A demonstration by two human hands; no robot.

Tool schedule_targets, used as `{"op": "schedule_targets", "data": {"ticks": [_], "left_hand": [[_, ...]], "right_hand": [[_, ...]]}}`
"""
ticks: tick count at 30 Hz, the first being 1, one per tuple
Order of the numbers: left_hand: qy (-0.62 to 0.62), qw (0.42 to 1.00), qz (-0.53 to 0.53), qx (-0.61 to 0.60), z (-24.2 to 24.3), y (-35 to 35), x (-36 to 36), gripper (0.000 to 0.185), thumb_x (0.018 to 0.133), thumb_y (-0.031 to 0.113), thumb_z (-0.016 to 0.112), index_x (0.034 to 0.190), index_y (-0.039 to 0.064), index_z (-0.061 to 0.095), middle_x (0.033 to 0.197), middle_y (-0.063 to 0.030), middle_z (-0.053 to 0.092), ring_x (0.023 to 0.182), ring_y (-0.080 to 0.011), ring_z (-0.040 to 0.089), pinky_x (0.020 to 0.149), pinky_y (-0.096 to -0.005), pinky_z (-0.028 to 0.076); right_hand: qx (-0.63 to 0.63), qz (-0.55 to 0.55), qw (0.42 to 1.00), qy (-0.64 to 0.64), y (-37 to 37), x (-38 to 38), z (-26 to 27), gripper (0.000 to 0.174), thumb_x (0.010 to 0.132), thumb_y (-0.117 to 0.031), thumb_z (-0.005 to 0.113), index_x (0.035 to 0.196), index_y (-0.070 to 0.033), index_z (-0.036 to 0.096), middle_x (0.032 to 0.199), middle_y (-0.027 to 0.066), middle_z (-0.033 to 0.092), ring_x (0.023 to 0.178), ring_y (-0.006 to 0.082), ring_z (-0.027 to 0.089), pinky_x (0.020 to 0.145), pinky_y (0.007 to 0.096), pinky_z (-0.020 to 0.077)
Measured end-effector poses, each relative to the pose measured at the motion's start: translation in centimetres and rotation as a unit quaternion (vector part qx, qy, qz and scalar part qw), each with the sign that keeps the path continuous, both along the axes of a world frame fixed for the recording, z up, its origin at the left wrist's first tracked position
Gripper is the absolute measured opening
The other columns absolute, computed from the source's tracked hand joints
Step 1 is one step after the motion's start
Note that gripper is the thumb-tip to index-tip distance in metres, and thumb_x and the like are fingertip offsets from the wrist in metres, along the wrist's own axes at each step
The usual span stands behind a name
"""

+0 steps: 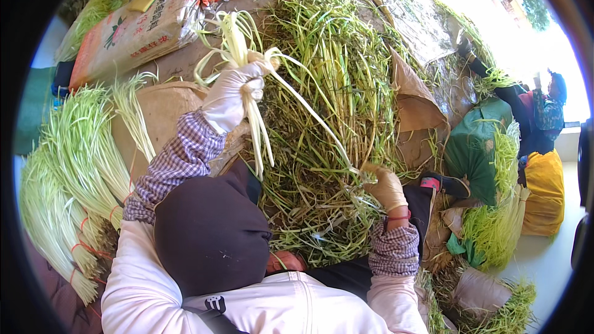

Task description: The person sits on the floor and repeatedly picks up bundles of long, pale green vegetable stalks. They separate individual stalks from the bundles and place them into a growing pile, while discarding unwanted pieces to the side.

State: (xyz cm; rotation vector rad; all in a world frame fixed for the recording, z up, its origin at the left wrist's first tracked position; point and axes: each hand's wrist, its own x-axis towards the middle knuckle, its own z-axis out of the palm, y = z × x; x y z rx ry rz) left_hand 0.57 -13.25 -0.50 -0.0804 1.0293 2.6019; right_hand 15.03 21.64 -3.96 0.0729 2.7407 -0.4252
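My left hand [239,90], in a whitish glove, is closed around a small bunch of pale leafy stalks [237,39], probably an allium. Leaves fan out above the fist and white stems hang below it. One long white stalk [315,111] slants from that fist down to my right hand [386,188], whose gloved fingers are at its lower end. Behind and between the hands lies a big heap of green and yellow stalks [334,69], with dry, tangled leaf litter [306,190] at its near side.
Tied bundles of stalks [88,134] lie at the left beside a brown cushion-like bundle [160,102]. A printed sack [139,28] with a yellow sponge [142,1] is beyond. At right are a green sack [473,144], a yellow sack [545,195] and another person [547,106].
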Motion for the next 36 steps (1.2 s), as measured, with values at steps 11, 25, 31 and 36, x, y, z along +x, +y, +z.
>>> {"op": "schedule_targets", "data": {"ticks": [11,25,31,36], "left_hand": [[-0.029,0.999,0.008,0.041,0.9,1.2,0.0,0.02,0.084,0.016,0.068,0.097,0.007,0.056,0.094,-0.0063,0.065,0.052,-0.0003,0.048,0.045,-0.0146,0.044],[-0.1,0.991,-0.021,0.082,-1.8,2.7,0.1,0.027,0.099,0.027,0.045,0.09,0.003,0.055,0.07,-0.0039,0.057,0.06,-0.0151,0.058,0.056,-0.0311,0.054],[-0.07,0.976,0.077,0.189,-0.1,-0.7,-2.6,0.024,0.098,0.021,0.049,0.094,-0.002,0.056,0.061,-0.0005,0.049,0.052,-0.0084,0.049,0.053,-0.0243,0.049],[-0.106,0.967,0.049,0.228,-0.4,-2.0,-3.2,0.029,0.1,0.025,0.046,0.101,-0.002,0.057,0.066,0.001,0.049,0.052,-0.0076,0.048,0.054,-0.0222,0.045]], "right_hand": [[-0.499,-0.053,0.859,0.102,-11.7,0.2,-0.8,0.026,0.095,-0.008,0.053,0.119,-0.003,0.06,0.074,0.0029,0.064,0.056,0.0055,0.056,0.05,0.0211,0.0485],[-0.607,-0.148,0.78,0.018,-9.2,1.5,-1.8,0.022,0.094,-0.012,0.056,0.113,-0.003,0.064,0.081,-0.0009,0.067,0.052,0.001,0.043,0.045,0.0148,0.0342],[-0.225,-0.278,0.934,-0.013,1.0,0.6,-4.7,0.02,0.086,-0.021,0.068,0.101,-0.009,0.072,0.084,0.0051,0.07,0.058,0.0084,0.054,0.053,0.0231,0.0469],[-0.021,-0.249,0.964,0.093,3.5,-7.7,-7.6,0.033,0.088,-0.031,0.059,0.113,-0.01,0.064,0.104,0.0175,0.067,0.095,0.0317,0.065,0.084,0.0416,0.0495]]}}
